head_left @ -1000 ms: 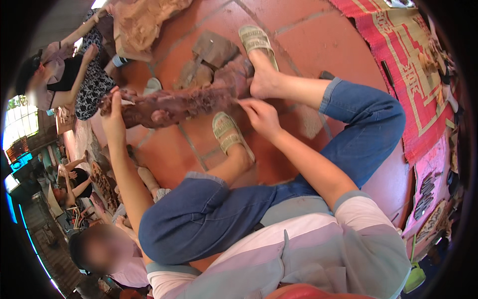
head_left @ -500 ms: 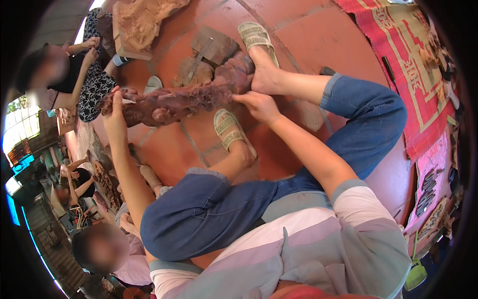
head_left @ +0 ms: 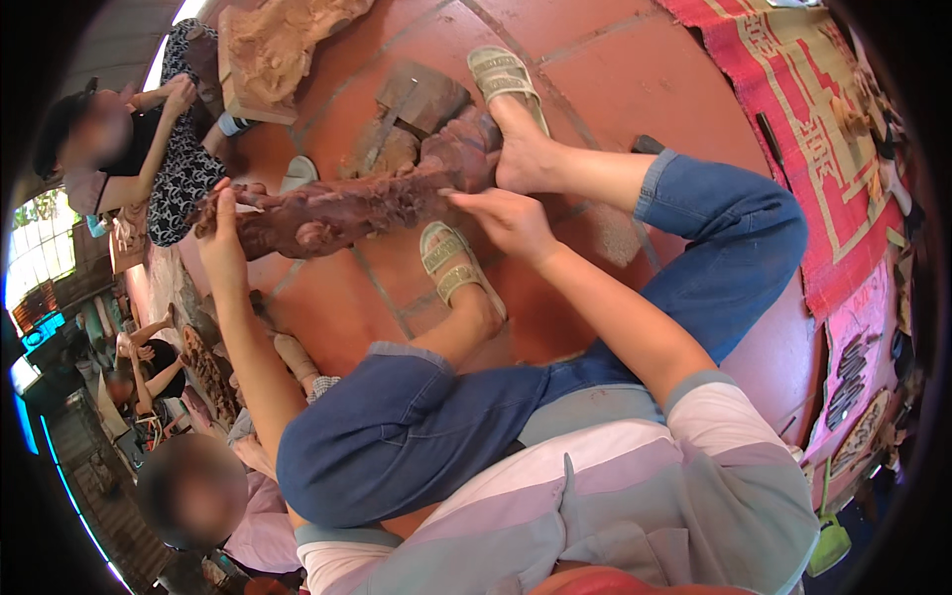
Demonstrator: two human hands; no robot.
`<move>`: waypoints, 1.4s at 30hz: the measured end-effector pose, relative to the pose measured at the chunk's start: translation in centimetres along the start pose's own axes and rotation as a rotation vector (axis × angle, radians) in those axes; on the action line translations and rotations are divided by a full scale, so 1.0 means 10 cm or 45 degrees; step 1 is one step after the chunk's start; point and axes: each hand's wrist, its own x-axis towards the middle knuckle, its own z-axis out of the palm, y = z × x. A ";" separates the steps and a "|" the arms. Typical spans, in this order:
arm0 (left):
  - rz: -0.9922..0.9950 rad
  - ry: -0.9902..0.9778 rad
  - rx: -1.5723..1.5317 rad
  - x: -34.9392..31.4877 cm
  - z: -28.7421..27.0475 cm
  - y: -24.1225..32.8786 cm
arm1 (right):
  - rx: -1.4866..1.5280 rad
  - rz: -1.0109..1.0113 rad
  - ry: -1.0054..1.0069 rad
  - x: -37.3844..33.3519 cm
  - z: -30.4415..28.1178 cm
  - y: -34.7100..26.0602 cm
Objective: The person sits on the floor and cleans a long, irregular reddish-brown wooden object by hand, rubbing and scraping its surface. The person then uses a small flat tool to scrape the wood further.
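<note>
A long, dark reddish-brown wood carving with knobbly relief stretches across in front of my shins. My left hand is closed round its left end, thumb on top. At the carving's right part, my right hand has its fingers drawn together, their tips touching or very near the carved surface. Whether a small thing is pinched in them I cannot make out. The carving's right end lies against a purplish-brown lump beside my sandalled right foot.
Brown wooden blocks lie on the red tiled floor beyond the carving. A pale carved wood piece stands far left. Other people sit along the left. A red patterned mat lies at right, with small dark tools nearer me.
My right hand has shifted slightly left along the carving. The carving and my left hand sit a touch lower and further left in view, and the whole view has shifted a little.
</note>
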 end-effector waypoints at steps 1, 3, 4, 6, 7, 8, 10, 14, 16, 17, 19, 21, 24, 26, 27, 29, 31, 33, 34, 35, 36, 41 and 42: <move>-0.009 0.021 0.092 0.00 0.00 0.08 | 0.049 -0.064 -0.019 0.12 0.06 -0.11; -0.059 0.018 -0.064 -0.02 0.02 0.09 | -0.036 -0.017 -0.136 0.08 0.16 0.09; -0.024 0.062 0.057 -0.07 -0.15 0.10 | -0.090 -0.006 -0.136 0.02 0.22 0.16; 0.008 0.048 0.062 0.06 0.09 -0.07 | -0.276 0.179 -0.172 -0.16 -0.05 0.46; 0.005 0.025 0.002 0.07 0.09 -0.06 | -0.193 0.143 -0.085 -0.17 -0.06 0.46; 0.001 0.001 -0.059 0.10 0.10 -0.07 | -0.111 0.106 0.003 -0.18 -0.05 0.45; -0.027 0.054 -0.002 -0.04 -0.14 0.03 | 0.143 0.047 0.057 0.06 0.07 -0.05; -0.006 0.034 -0.003 0.08 0.09 -0.05 | -0.127 0.028 -0.126 0.11 0.13 0.17; 0.010 0.056 0.024 0.04 0.04 0.00 | -0.415 0.291 -0.388 0.00 -0.03 0.33; 0.013 0.074 0.040 0.00 0.00 0.02 | -0.246 0.240 -0.230 0.01 0.01 0.30; -0.030 0.024 -0.066 0.06 0.14 -0.07 | 0.015 0.194 0.109 0.00 -0.04 0.12; -0.037 0.047 -0.028 -0.03 0.04 0.07 | 0.270 0.088 0.122 0.18 0.15 -0.20; 0.051 0.057 0.073 -0.01 0.03 0.06 | -0.174 0.020 -0.123 0.03 0.22 0.13; 0.072 0.067 0.163 0.00 0.02 0.06 | -0.349 0.192 -0.297 -0.14 0.07 0.35; 0.043 0.047 0.046 0.02 0.06 0.01 | -0.259 0.189 -0.160 -0.16 0.03 0.32; -0.017 0.004 -0.188 0.08 0.11 -0.10 | -0.080 0.176 0.115 -0.18 -0.03 0.29; -0.029 0.007 -0.086 -0.06 0.01 0.02 | 0.163 0.031 0.169 0.07 0.15 -0.11; -0.035 -0.003 -0.110 -0.02 0.04 0.11 | -0.065 0.046 0.008 0.04 0.28 0.00; 0.051 0.040 0.035 0.04 0.05 0.02 | -0.162 0.047 -0.058 -0.02 0.25 0.12; 0.052 0.042 0.015 0.07 0.06 -0.06 | -0.259 0.050 -0.124 -0.11 0.16 0.25; 0.055 0.063 0.048 0.03 0.05 -0.02 | -0.326 0.195 -0.226 -0.17 0.09 0.24; 0.048 0.032 0.041 0.06 0.15 -0.01 | 0.035 0.008 0.181 0.05 0.10 -0.05; -0.005 0.053 0.039 -0.04 0.02 0.06 | -0.016 0.034 0.087 0.03 0.24 -0.10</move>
